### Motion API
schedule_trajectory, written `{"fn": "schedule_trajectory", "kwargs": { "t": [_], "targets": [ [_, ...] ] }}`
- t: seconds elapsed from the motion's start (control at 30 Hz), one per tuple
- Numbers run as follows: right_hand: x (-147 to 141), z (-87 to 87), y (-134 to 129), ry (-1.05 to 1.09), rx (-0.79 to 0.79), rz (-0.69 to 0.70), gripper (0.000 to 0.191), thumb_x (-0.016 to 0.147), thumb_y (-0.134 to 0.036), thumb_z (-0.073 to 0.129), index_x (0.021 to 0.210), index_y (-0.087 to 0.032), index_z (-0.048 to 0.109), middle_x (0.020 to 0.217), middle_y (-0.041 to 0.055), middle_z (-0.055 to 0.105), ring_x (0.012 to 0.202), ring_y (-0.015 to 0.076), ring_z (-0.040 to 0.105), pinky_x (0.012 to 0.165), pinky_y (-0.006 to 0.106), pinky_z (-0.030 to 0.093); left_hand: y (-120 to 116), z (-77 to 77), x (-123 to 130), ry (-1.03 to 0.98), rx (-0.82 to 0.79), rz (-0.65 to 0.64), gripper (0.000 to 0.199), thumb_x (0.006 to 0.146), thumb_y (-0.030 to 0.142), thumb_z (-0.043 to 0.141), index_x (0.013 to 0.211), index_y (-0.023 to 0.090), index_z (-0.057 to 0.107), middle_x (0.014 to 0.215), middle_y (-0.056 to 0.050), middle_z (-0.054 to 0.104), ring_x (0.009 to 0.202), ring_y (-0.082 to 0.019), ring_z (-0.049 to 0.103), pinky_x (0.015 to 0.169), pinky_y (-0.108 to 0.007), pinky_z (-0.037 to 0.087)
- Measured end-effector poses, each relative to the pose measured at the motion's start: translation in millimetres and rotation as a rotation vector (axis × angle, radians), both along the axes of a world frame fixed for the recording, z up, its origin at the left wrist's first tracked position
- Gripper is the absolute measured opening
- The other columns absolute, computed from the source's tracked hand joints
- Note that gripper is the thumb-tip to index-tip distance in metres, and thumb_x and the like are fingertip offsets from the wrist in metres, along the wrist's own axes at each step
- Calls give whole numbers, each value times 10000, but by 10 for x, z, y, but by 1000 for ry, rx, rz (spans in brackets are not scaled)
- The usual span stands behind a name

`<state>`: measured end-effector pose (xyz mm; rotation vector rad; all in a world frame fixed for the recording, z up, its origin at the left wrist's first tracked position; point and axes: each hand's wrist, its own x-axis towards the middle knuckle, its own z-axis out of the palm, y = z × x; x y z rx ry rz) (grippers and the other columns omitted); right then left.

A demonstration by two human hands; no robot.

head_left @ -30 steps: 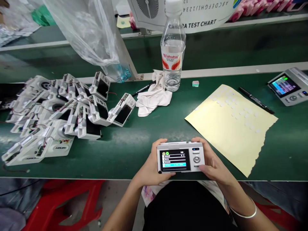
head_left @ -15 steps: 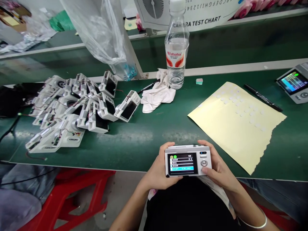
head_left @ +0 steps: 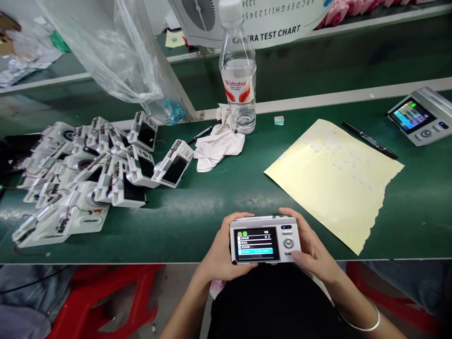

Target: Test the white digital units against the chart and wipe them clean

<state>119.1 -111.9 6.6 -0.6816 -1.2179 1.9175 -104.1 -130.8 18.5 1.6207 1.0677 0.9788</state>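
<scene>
Both my hands hold a silver compact digital camera (head_left: 264, 240) level above the bench's near edge, its back facing me. Its screen shows a menu with one blue highlighted row. My left hand (head_left: 224, 254) grips the camera's left end. My right hand (head_left: 312, 252) holds the other end, with the thumb beside the round control pad. A thin bangle circles my right wrist. To the left, several open camera bodies (head_left: 84, 176) with exposed wires lie piled on the green bench mat (head_left: 208, 226).
A cream sheet of round stickers (head_left: 334, 181) lies right of my hands, with a black marker (head_left: 370, 140) beyond it. A lit camera (head_left: 420, 122), white cloth (head_left: 217, 148), water bottle (head_left: 237, 80), plastic bag (head_left: 106, 52) and test chart (head_left: 268, 21) stand farther back.
The whole scene has shifted in view as my head moved. My hands keep the same grip, and the camera's menu looks unchanged.
</scene>
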Motion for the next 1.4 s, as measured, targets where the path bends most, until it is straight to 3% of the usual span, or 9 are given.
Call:
{"fn": "schedule_trajectory", "kwargs": {
  "t": [0.13,0.33,0.7,1.17,1.4],
  "targets": [
    [-7,16,-22,-233,157,-121,573,817,-265,592,1317,-337,323,1048,30,562,833,164,564,762,278,490,-1,-9,18,37,54,24,765,645,222,738,1281,288,316,1250,-86,476,1115,-269,537,917,-401,472],
    [9,11,-6,-188,93,-37,603,845,-310,572,1363,-323,263,1094,52,559,933,201,588,835,322,490,-5,-9,17,35,31,38,772,628,273,728,1281,248,317,1205,-89,519,1061,-262,566,887,-383,487],
    [-3,22,-20,-236,138,-101,555,840,-336,592,1327,-370,327,992,10,564,780,156,556,716,258,486,-20,-31,2,74,49,49,805,633,275,726,1303,273,279,1199,-73,525,1026,-247,579,856,-362,477],
    [20,10,-13,-147,61,-76,601,829,-413,602,1353,-344,316,1059,33,591,881,208,592,782,318,477,-14,-30,5,53,45,50,800,621,284,730,1291,270,294,1206,-69,523,1040,-250,569,888,-382,466],
    [3,-26,-15,-116,-30,-105,503,848,-404,575,1306,-362,371,1017,19,561,932,219,567,775,312,461,-11,-26,3,68,68,45,772,632,301,730,1275,251,306,1225,-90,509,1053,-257,566,894,-395,474]
  ]
}}
